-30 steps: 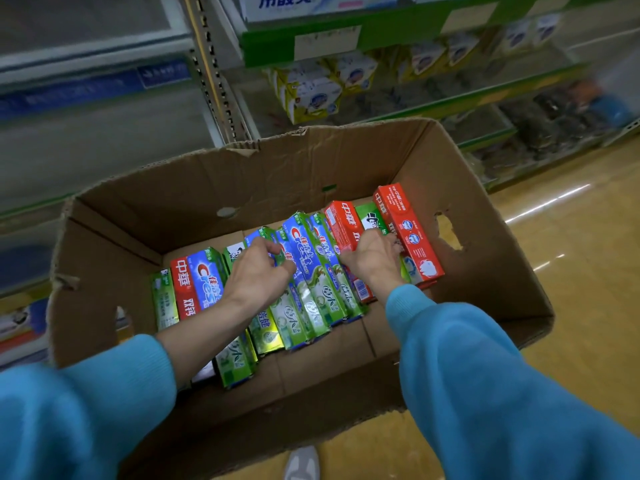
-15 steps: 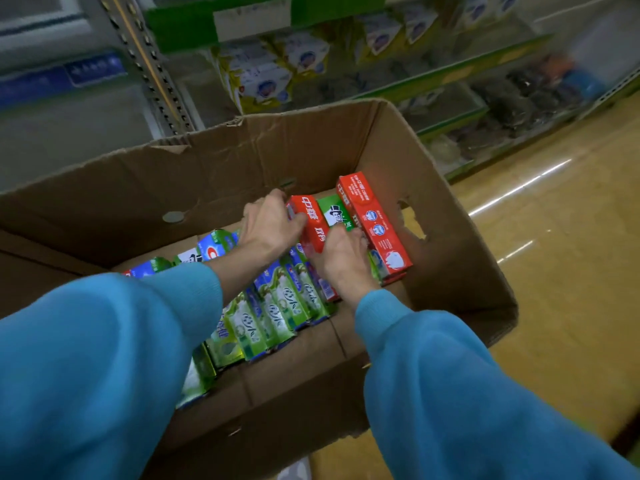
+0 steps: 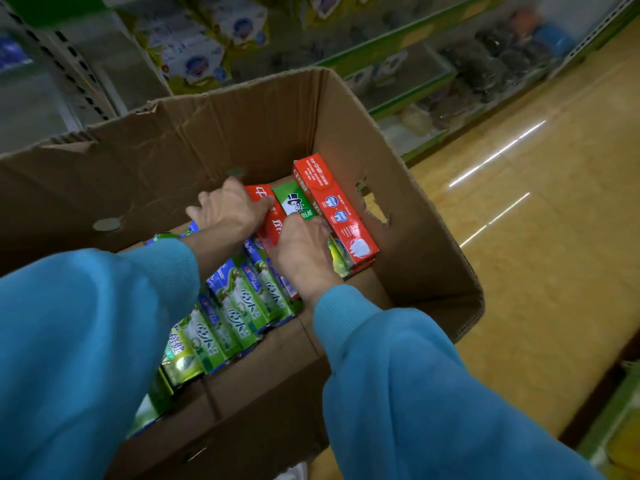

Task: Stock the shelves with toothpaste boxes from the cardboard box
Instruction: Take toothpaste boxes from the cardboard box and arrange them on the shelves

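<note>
Dim, greenish light here; white ceiling-lamp streaks glare off the glossy floor (image 3: 519,209), shelves (image 3: 398,64) smear with motion blur, and wide-angle bending warps the edges.

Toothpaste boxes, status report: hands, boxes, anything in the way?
Both hands in the carton. Left hand and right hand grip the red box. Green box packed tight beside it.

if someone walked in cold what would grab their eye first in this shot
First, the two hands deep in the open cardboard box: the left hand and right hand meet at the red toothpaste box in the row's right part. Next, the bigger red box lying tilted against the right wall, by a torn handle hole. Green and blue toothpaste boxes run down to the left, with blurred shelves behind.
</note>
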A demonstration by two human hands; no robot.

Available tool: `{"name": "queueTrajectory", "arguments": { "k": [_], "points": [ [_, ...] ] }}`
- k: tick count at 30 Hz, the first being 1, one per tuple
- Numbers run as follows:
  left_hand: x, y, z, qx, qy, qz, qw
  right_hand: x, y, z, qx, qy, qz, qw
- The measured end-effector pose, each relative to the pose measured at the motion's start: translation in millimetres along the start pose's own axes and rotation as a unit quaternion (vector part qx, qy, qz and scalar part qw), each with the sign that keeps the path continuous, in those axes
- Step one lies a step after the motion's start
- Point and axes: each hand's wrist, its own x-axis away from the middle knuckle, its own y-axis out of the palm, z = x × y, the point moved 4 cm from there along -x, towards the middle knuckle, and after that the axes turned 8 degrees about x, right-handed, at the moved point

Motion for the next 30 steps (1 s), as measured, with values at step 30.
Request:
{"name": "queueTrajectory", "arguments": {
  "k": [30],
  "points": [
    [117.2,-265.1,-156.3,0.587,0.060,0.287,0.755,112.7,-58.1,-156.1,-0.369,-0.123,-0.051,0.920]
  ]
}}
